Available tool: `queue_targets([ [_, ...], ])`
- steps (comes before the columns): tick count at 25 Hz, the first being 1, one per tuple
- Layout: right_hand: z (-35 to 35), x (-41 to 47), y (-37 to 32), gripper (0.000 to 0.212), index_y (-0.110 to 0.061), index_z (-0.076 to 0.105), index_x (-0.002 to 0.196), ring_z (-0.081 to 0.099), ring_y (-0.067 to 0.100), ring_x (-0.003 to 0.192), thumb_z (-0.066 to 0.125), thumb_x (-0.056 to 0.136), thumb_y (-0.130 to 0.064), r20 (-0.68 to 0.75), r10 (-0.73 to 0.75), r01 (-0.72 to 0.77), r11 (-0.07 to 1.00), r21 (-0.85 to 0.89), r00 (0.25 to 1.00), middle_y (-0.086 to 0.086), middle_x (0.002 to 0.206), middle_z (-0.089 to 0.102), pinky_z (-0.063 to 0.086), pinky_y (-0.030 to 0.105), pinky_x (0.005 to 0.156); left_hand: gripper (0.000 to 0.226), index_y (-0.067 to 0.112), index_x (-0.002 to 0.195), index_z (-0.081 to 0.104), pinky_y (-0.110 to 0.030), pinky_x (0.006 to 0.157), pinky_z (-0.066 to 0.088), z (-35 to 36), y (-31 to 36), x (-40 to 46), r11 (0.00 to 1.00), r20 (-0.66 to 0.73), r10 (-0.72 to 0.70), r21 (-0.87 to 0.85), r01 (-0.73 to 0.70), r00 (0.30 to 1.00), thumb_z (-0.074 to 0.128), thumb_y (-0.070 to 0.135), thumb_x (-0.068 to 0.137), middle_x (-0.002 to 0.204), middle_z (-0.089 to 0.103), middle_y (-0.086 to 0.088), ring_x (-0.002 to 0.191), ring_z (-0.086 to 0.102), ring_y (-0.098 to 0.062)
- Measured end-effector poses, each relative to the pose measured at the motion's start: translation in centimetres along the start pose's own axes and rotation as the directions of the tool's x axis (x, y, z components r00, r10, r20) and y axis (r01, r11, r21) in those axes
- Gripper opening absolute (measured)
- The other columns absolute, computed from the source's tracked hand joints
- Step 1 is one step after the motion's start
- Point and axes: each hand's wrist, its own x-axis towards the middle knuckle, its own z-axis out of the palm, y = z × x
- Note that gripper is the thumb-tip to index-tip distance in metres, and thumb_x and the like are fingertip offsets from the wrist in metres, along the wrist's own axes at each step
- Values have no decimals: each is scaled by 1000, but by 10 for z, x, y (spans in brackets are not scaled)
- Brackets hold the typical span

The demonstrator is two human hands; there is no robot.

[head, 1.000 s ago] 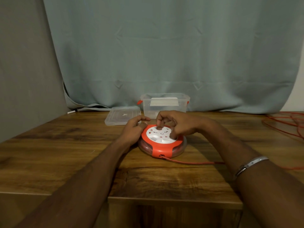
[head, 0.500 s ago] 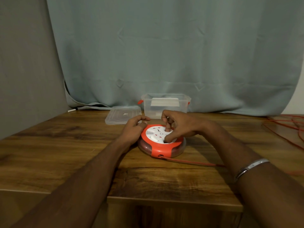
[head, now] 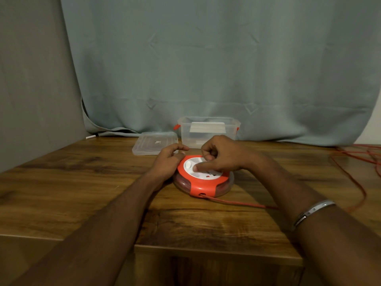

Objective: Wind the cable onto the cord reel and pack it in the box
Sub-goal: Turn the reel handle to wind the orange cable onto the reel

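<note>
A round cord reel (head: 203, 179) with an orange plastic frame, white socket face and clear sides lies flat on a wood-grain counter (head: 82, 193). Coils of orange cable show through its clear wall. The left hand (head: 168, 162) rests against the reel's left edge, its fingers loosely curved around the rim. The right hand (head: 221, 155) sits on top, fingers curled, one fingertip pressing the white face; much of that face is hidden beneath it. Any markings on the reel are too small to read. A thin orange cable (head: 237, 202) leaves a slot at the reel's near edge, runs right under the forearm, and loops off the right edge. Behind the reel stands a clear plastic box (head: 208, 132) with orange clips, holding something pale and indistinct. Its clear lid (head: 154, 143) lies flat beside it, to the left. A metal bracelet (head: 311, 212) circles the right wrist. A pale blue-green curtain (head: 206, 58) hangs behind.
</note>
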Motion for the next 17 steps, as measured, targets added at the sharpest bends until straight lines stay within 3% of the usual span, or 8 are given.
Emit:
queue_targets([
  [2, -5, -2, 2, 19, -13, 65, 85, 53, 0, 54, 81, 76, -8, -8, -29, 29, 996, 87, 1000, 6, 81, 72, 43, 22, 55, 24, 22, 117, 67, -18, 48, 49, 0, 0, 0, 1000, -6, -3, -9, 3, 1000, 49, 17, 102, 98, 72, -9, 69, 69, -12],
  [5, -11, -7, 3, 50, -10, 62, 110, 57, -14, 57, 70, 68, 16, 76, -35, 25, 991, 129, 996, 3, 110, 74, 44, 8, 52, 23, 22, 117, 67, -26, 55, 55, 1, 0, -1, 1000, -9, 0, -11, 0, 1000, 49, 18, 102, 101, 73, -9, 76, 72, -19],
  [8, -10, -5, 6, 62, -17, 60, 121, 54, -2, 53, 68, 70, 17, 158, -19, -2, 992, 128, 987, -4, 125, 67, 43, 14, 50, 24, 20, 118, 67, -34, 63, 60, 1, -1, 0, 1000, -8, -2, -17, 2, 1000, 50, 17, 102, 102, 73, -9, 83, 73, -23],
  [11, -13, -2, 12, 70, -19, 52, 133, 63, -13, 68, 68, 75, 18, 221, 11, -48, 986, 163, 975, 1, 127, 71, 48, 11, 55, 24, 22, 120, 66, -24, 57, 57, 1, 0, 1, 1000, 4, -2, 8, 2, 1000, 49, 20, 103, 104, 70, -2, 85, 72, -17],
  [12, -13, 0, 13, 77, -22, 47, 138, 65, -12, 85, 70, 75, 15, 225, 29, -68, 984, 167, 974, 0, 124, 73, 52, 14, 64, 25, 22, 120, 66, -21, 56, 55, 1, 1, 0, 1000, 5, 2, 11, -3, 1000, 48, 20, 103, 106, 69, -1, 86, 71, -16],
  [14, -13, 0, 16, 89, -31, 37, 146, 59, 7, 119, 77, 76, 8, 225, 68, -106, 982, 160, 972, -4, 118, 74, 57, 30, 92, 25, 21, 121, 66, -17, 52, 52, 1, 1, -1, 1000, 6, 4, 15, -4, 1000, 48, 19, 103, 107, 69, -2, 84, 69, -14],
  [15, -13, 0, 17, 92, -34, 34, 148, 55, 14, 126, 79, 77, 3, 222, 82, -117, 982, 150, 972, -4, 117, 73, 54, 37, 102, 25, 21, 121, 66, -16, 51, 51, 1, 2, -2, 1000, 4, 2, 13, -2, 1000, 48, 19, 104, 107, 69, -4, 81, 69, -14],
  [17, -11, -1, 18, 91, -37, 34, 147, 53, 18, 127, 82, 78, -4, 219, 86, -119, 983, 141, 972, -3, 114, 71, 49, 39, 107, 25, 21, 120, 66, -17, 50, 50, 1, 2, -2, 1000, 2, 0, 7, 0, 1000, 47, 18, 104, 108, 69, -6, 79, 68, -14],
])
